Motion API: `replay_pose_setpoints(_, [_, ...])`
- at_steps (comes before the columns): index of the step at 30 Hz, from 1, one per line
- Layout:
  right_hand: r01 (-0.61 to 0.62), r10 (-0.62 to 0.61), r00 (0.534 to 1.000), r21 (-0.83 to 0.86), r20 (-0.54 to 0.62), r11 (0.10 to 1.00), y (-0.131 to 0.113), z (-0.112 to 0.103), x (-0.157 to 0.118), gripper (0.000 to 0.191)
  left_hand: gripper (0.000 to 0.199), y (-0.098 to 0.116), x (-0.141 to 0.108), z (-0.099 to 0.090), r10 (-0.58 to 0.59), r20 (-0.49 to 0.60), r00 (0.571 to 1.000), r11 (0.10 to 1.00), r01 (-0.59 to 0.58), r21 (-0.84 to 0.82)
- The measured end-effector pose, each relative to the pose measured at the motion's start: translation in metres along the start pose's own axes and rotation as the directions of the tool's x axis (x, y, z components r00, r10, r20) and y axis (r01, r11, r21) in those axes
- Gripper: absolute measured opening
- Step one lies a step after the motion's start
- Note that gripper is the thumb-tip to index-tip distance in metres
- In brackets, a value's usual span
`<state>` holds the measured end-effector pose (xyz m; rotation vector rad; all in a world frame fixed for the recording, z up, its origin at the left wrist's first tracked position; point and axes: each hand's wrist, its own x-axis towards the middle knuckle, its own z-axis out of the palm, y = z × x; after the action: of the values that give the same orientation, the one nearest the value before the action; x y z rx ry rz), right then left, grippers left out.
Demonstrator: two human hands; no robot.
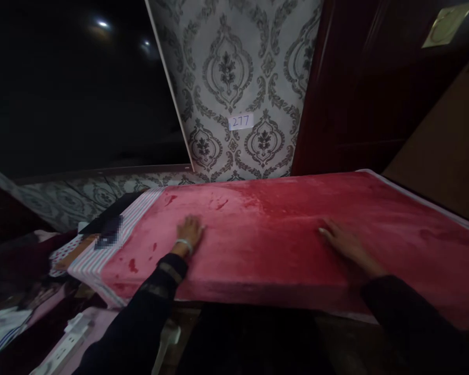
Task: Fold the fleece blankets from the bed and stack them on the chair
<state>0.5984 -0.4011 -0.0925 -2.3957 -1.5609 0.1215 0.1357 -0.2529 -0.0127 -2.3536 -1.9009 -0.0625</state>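
Red cloth (242, 250) spread flat; left hand (189, 233), right hand (346, 242) on it, fingers blurred, slightly parted, apparently empty.

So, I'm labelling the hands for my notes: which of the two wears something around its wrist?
The left hand, the one nearer the cloth's wide striped border, wears a pale bracelet; the right hand has a bare wrist.
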Motion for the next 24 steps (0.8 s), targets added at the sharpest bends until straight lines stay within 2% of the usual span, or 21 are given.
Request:
replay_pose_setpoints(1, [0.029,-0.029,1.000,-0.001,0.006,1.000,-0.007,-0.004,0.011,0.061,0.048,0.023,0.008,0.002,0.089,0.025,0.996,0.996,-0.089,-0.021])
replay_pose_setpoints(3, [0.072,-0.072,0.997,-0.013,0.024,0.997,-0.024,-0.010,0.035,0.061,0.052,0.074,0.025,0.005,0.275,0.079,0.958,0.961,-0.270,-0.068])
replay_pose_setpoints(5, [0.098,-0.097,0.995,-0.025,0.037,0.995,-0.042,-0.012,0.061,0.060,0.057,0.123,0.042,0.009,0.433,0.114,0.894,0.900,-0.420,-0.120])
replay_pose_setpoints(7, [0.122,-0.121,0.992,-0.031,0.026,0.992,-0.059,-0.011,0.086,0.059,0.060,0.164,0.059,0.013,0.548,0.114,0.828,0.831,-0.525,-0.184])
replay_pose_setpoints(9, [0.132,-0.132,0.991,-0.033,0.007,0.991,-0.072,-0.005,0.107,0.057,0.061,0.191,0.077,0.019,0.603,0.113,0.790,0.790,-0.570,-0.229])
replay_pose_setpoints(11, [0.132,-0.131,0.991,-0.049,0.014,0.990,-0.079,0.005,0.123,0.057,0.062,0.205,0.096,0.027,0.604,0.132,0.786,0.790,-0.569,-0.230])
replay_pose_setpoints(15, [0.193,-0.189,0.981,-0.138,0.040,0.972,-0.078,0.030,0.136,0.059,0.060,0.206,0.142,0.044,0.618,0.125,0.776,0.783,-0.593,-0.187])
replay_pose_setpoints(17, [0.209,-0.206,0.978,-0.157,0.033,0.965,-0.073,0.038,0.137,0.061,0.058,0.195,0.168,0.048,0.581,0.109,0.806,0.811,-0.562,-0.165])
replay_pose_setpoints(20, [0.199,-0.194,0.980,-0.156,0.042,0.968,-0.067,0.043,0.137,0.063,0.055,0.159,0.205,0.047,0.439,0.090,0.894,0.895,-0.426,-0.133])
replay_pose_setpoints(24, [0.206,-0.202,0.978,-0.152,0.042,0.967,-0.062,0.045,0.138,0.064,0.046,0.087,0.233,0.039,0.214,-0.001,0.977,0.972,-0.213,-0.098])
